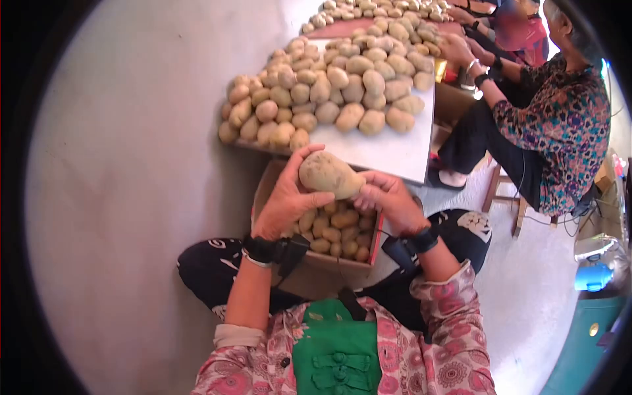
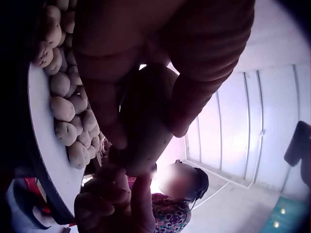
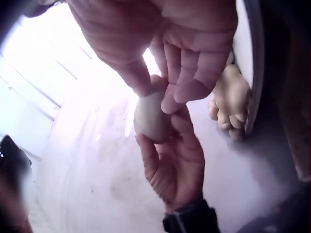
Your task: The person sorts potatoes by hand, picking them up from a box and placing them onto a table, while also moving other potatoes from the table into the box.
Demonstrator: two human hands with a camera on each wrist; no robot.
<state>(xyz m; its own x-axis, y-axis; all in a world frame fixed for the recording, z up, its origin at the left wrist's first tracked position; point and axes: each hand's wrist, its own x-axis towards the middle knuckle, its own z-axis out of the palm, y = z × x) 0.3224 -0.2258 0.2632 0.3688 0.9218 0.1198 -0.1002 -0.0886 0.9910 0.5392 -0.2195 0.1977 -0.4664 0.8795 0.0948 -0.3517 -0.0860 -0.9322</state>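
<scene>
One large pear-shaped potato (image 1: 326, 174) is held between both hands, above a cardboard box of smaller potatoes (image 1: 339, 230). The left hand (image 1: 288, 201) grips its wide end, fingers behind and thumb along the lower side. At the narrow end, the right hand (image 1: 393, 203) pinches the tip between thumb and fingers. In the left wrist view the potato (image 2: 148, 116) looks dark between the left hand's fingers (image 2: 194, 97). The right wrist view shows the potato (image 3: 153, 116) pale, with the right hand (image 3: 160, 43) above and the left hand (image 3: 177, 170) below.
A white-topped table (image 1: 395, 155) just beyond the box bears a large heap of potatoes (image 1: 316, 89). Another person (image 1: 559, 131) sits at its right side, with a wooden stool (image 1: 503, 191) there. A teal bin (image 1: 586, 342) stands at the lower right.
</scene>
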